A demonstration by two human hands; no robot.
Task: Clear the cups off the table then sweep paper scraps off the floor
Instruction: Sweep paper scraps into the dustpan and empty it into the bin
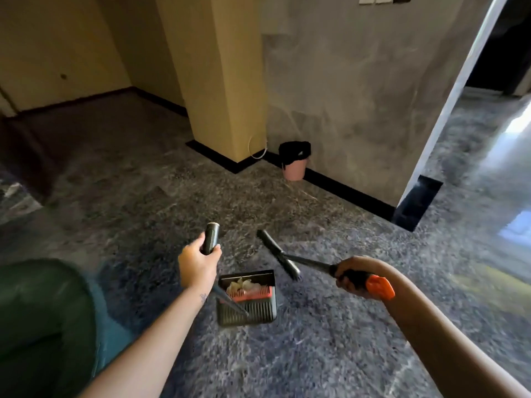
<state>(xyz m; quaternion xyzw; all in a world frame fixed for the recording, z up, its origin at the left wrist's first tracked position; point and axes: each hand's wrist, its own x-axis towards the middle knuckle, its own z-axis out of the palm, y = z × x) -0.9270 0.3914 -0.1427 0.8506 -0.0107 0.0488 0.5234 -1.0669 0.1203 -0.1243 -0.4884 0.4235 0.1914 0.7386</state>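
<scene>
Dustpan [246,305] of paper scraps [240,284] in left hand [198,265], broom [280,255] in right hand [352,278]

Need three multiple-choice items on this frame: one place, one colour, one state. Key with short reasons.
1. Where does the bin stand? A) against the grey wall B) in the doorway C) on a chair
2. The broom has a handle end that is: A) blue B) orange C) white
3. The dustpan holds: A) nothing B) cups C) paper scraps
Key: 1 A, it sits at the wall's foot. 2 B, orange shows past the right hand. 3 C, pale scraps lie in the pan that the left hand holds.
</scene>
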